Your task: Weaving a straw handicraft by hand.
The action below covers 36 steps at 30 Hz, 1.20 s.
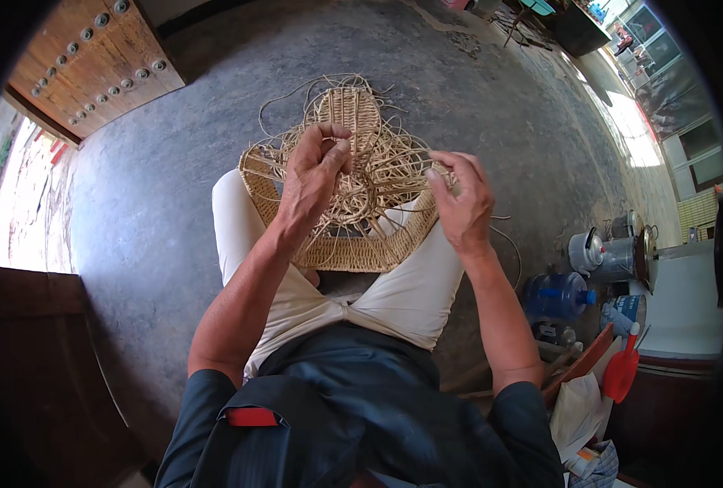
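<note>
A woven straw piece (pixel 353 252), with a braided rim, an upright narrow panel and a tangle of loose cords (pixel 386 191), rests across my thighs. Above its middle, my left hand (pixel 322 163) has thumb and fingers pinched on a straw cord (pixel 349 163), whose exact path is lost among the other strands. At the piece's right side, my right hand (pixel 459 187) has curved fingers, thumb and index tips apart, touching or close to loose strands. Part of the piece is hidden behind my hands and forearms.
Grey concrete floor (pixel 158 187) surrounds me. A studded wooden door (pixel 93 57) stands at upper left, a dark wooden panel (pixel 28 350) at lower left. On the right are metal kettles (pixel 589 252), a blue water jug (pixel 553 294), a red plastic utensil (pixel 622 374) and a white counter (pixel 683 301).
</note>
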Each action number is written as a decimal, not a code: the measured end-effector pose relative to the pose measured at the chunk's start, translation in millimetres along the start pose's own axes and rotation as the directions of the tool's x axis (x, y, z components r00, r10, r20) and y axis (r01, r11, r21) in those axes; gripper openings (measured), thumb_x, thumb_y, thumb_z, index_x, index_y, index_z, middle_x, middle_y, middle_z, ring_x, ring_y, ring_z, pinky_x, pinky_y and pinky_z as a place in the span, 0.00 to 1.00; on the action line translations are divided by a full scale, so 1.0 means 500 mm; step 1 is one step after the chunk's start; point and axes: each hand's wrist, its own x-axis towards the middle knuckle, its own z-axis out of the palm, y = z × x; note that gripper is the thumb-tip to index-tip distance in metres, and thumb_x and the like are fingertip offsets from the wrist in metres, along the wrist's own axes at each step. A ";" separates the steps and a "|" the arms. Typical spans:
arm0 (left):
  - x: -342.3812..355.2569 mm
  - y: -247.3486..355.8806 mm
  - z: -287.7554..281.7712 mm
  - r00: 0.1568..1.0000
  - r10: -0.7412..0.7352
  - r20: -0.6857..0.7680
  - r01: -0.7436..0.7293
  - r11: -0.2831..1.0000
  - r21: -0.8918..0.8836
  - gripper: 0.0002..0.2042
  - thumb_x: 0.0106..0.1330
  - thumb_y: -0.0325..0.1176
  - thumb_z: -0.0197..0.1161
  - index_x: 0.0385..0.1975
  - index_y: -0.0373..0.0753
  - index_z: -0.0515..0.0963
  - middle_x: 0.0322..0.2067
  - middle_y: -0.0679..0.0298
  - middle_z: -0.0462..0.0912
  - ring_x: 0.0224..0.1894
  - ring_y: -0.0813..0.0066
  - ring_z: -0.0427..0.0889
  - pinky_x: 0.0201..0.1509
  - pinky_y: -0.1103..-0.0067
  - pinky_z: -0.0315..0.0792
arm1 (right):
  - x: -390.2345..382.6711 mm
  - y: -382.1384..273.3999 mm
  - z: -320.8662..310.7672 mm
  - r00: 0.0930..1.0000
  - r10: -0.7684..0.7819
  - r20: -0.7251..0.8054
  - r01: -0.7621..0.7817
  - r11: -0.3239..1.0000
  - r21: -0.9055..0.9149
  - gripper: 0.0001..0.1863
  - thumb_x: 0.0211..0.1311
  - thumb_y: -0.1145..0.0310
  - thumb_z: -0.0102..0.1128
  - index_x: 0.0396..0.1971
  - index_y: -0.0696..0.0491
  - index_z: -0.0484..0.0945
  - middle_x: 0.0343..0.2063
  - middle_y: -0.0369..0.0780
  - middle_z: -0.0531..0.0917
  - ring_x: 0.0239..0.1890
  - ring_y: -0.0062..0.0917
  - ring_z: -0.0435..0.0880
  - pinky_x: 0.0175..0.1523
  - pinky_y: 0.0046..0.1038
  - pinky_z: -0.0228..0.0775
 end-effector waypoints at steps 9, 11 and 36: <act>-0.134 0.099 -0.167 0.986 -0.054 -0.159 0.052 0.998 -0.022 0.16 0.82 0.32 0.59 0.64 0.34 0.75 0.28 0.72 0.73 0.28 0.85 0.67 0.33 0.84 0.64 | 0.018 -0.079 0.195 0.990 -0.121 -0.073 0.112 0.987 -0.113 0.12 0.63 0.65 0.77 0.45 0.40 0.87 0.41 0.30 0.84 0.48 0.31 0.83 0.57 0.39 0.71; -0.165 0.101 -0.258 0.953 -0.044 -0.300 0.044 0.999 -0.005 0.18 0.81 0.32 0.60 0.66 0.35 0.75 0.28 0.75 0.70 0.30 0.86 0.65 0.37 0.82 0.64 | 0.017 -0.063 0.203 0.987 -0.117 -0.114 0.104 0.988 -0.114 0.11 0.63 0.65 0.77 0.44 0.40 0.87 0.41 0.30 0.84 0.47 0.31 0.83 0.56 0.39 0.71; -0.408 0.028 -0.545 0.845 0.137 -0.517 0.427 0.410 0.806 0.18 0.82 0.43 0.60 0.61 0.39 0.82 0.54 0.51 0.88 0.57 0.56 0.88 0.63 0.63 0.78 | 0.021 -0.064 0.222 0.958 0.015 -0.286 -0.069 0.981 -0.179 0.07 0.68 0.67 0.71 0.41 0.47 0.80 0.50 0.33 0.83 0.57 0.35 0.79 0.62 0.44 0.66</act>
